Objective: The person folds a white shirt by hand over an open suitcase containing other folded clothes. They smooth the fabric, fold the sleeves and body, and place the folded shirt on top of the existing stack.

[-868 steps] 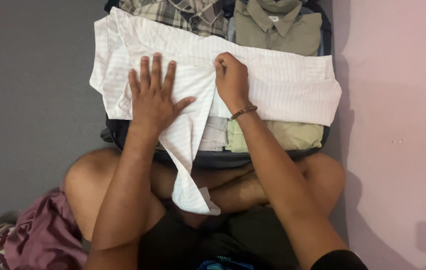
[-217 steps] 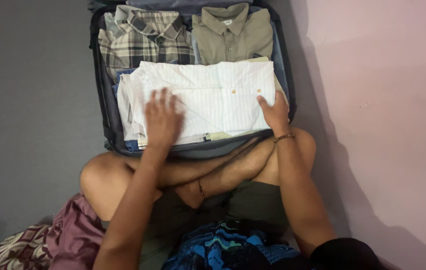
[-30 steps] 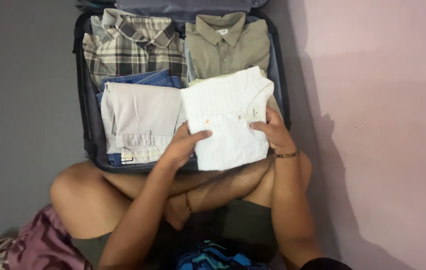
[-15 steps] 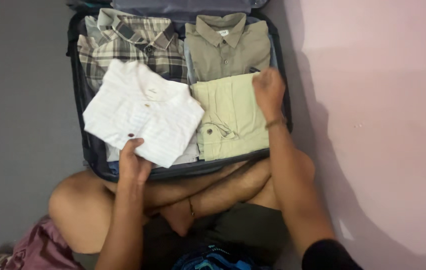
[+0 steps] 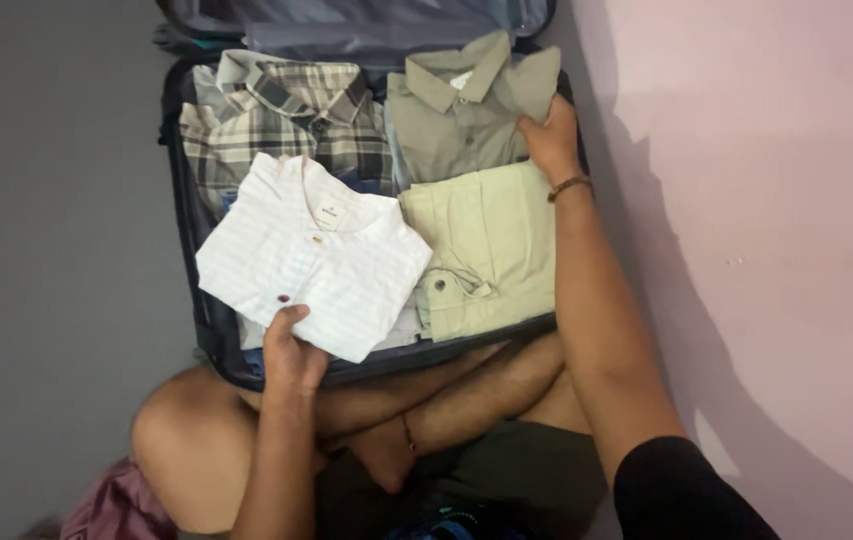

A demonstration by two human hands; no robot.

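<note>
- The left hand [image 5: 291, 350] pinches the near edge of a folded white striped shirt [image 5: 314, 255], which lies tilted over the left half of the open suitcase [image 5: 178, 240].
- The right hand [image 5: 551, 140] grips the olive shirt [image 5: 461, 115] at its right edge, apparently fingers curled under, close against the suitcase wall.
- Pale green trousers [image 5: 491, 250] lie just beside the white shirt; a plaid shirt [image 5: 281, 115] sits behind.
- Bare grey floor [image 5: 46, 250] lies open to the left; a pink wall [image 5: 766, 200] crowds the right.

The folded white striped shirt [image 5: 314, 255] lies tilted over the suitcase's left half, collar up, held at its near edge. The olive shirt [image 5: 461, 115], folded, sits at the far right corner, its right edge lifted.
</note>
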